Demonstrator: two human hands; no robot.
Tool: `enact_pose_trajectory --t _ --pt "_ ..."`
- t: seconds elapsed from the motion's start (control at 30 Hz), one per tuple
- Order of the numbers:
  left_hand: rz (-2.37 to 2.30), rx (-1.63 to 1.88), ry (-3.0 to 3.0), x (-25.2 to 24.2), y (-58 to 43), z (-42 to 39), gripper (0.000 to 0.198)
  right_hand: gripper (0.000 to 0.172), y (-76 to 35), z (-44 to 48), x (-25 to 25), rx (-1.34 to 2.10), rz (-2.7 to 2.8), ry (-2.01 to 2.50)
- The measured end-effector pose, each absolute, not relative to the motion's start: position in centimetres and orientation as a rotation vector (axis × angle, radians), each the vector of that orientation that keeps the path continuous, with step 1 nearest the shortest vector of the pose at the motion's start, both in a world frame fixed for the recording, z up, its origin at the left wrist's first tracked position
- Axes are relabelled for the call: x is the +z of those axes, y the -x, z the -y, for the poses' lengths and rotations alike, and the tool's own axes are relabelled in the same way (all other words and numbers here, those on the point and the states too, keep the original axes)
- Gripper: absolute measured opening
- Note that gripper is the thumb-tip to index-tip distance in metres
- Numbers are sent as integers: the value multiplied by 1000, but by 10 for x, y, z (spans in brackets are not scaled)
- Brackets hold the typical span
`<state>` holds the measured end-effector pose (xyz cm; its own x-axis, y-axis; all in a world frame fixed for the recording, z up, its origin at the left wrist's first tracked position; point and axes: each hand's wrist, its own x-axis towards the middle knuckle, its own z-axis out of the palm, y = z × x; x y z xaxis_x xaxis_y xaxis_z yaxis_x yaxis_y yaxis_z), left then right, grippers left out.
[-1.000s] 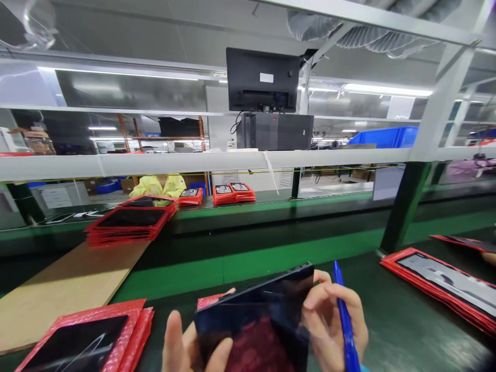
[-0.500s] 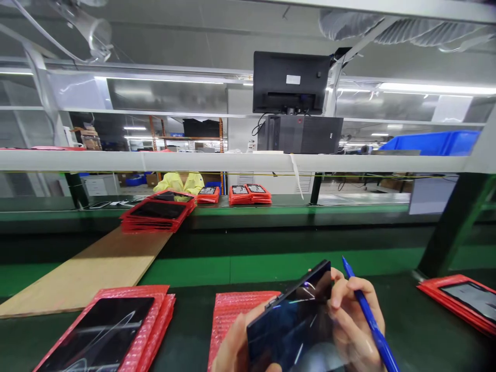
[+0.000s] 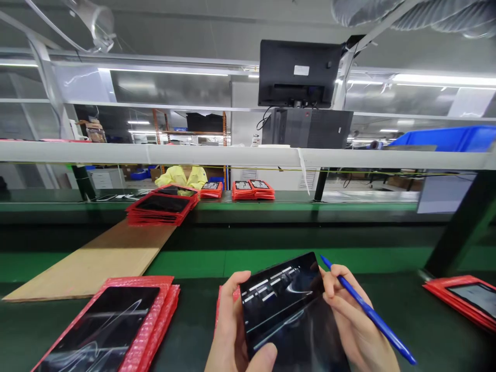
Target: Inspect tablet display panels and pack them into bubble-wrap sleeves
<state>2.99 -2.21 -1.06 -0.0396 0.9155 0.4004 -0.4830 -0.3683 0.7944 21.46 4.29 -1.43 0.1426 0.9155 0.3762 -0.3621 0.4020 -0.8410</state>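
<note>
A black glossy tablet is held up in front of me over the dark green bench. My left hand grips its left edge, thumb on the glass near the bottom. On the right edge, my right hand closes its fingers on the tablet and also holds a blue pen that slants down to the right. Under the tablet lies a red bubble-wrap sleeve, mostly hidden.
A tablet on red bubble wrap lies at lower left, another at right. A wooden board spans the green conveyor toward a red stack. A person in yellow sits across. Monitor on the shelf above.
The tablet has tilted flatter so its screen faces up more, and my left thumb now rests on the glass. My view has shifted slightly left and down.
</note>
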Motion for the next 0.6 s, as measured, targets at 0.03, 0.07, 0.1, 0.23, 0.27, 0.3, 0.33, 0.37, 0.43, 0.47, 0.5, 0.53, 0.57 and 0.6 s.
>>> enact_pose_trajectory --t 0.03,0.07,0.1,0.23,0.27,0.3,0.33,0.37,0.43,0.47,0.5,0.53,0.57,0.6 --pt "-510 1638 -1108 -10 -30 20 65 27 -215 -43 -14 1060 1013 672" --pt "-462 1633 -1075 -10 -29 18 64 28 -215 -43 -14 1091 984 679" --pt "-418 1628 -1025 -9 -29 15 63 28 -215 -43 -14 1115 962 684" --pt "-388 1602 -767 -9 -26 7 55 27 -217 -43 -13 1221 889 682" --pt "-425 1594 -700 -9 -25 6 53 28 -217 -42 -12 1243 856 678" --pt "-478 1592 -633 -9 -24 5 51 30 -218 -42 -12 1260 816 683" --pt "-536 1603 -572 -8 -23 5 48 33 -218 -42 -11 1266 767 699" --pt "-587 1618 -533 -7 -22 4 45 36 -218 -42 -10 1265 711 729" --pt "-644 1646 -535 -5 -21 4 38 46 -218 -42 -7 1256 579 821" --pt "-645 1648 -564 -4 -21 3 37 50 -218 -42 -6 1253 518 865" --pt "-634 1638 -594 -4 -21 3 37 52 -217 -42 -5 1255 478 894" --pt "-620 1616 -613 -3 -20 2 37 53 -217 -43 -4 1259 455 909" --pt "-613 1592 -616 -3 -20 0 38 53 -217 -44 -4 1263 454 912" --pt "-619 1577 -609 -2 -19 -1 39 52 -217 -45 -4 1261 465 904"
